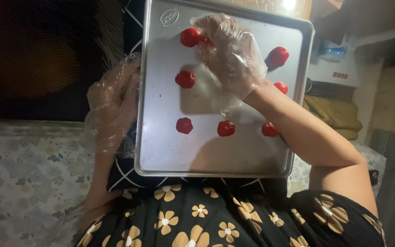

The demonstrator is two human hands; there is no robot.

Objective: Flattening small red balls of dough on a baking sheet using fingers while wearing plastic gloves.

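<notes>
While the gloved left hand [111, 103] gripped the metal tray [161, 142] edge, right hand [227, 52] fingers [204, 28] closed on a red ball [189, 37] at the tray's far end; six others lay apart.

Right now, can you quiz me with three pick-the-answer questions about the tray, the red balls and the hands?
1. Where is the left hand?
A) at the left edge of the tray
B) in the middle of the tray
C) flat on the floor

2. How many red balls show on the tray?
A) three
B) seven
C) twelve

3. What covers the right hand?
A) a clear plastic glove
B) nothing at all
C) a thick oven mitt

Answers:
1 A: the left hand sits beside the tray's left rim, off the metal.
2 B: seven red balls can be counted around the right hand.
3 A: crinkled see-through plastic wraps the right hand down to the wrist.
</notes>
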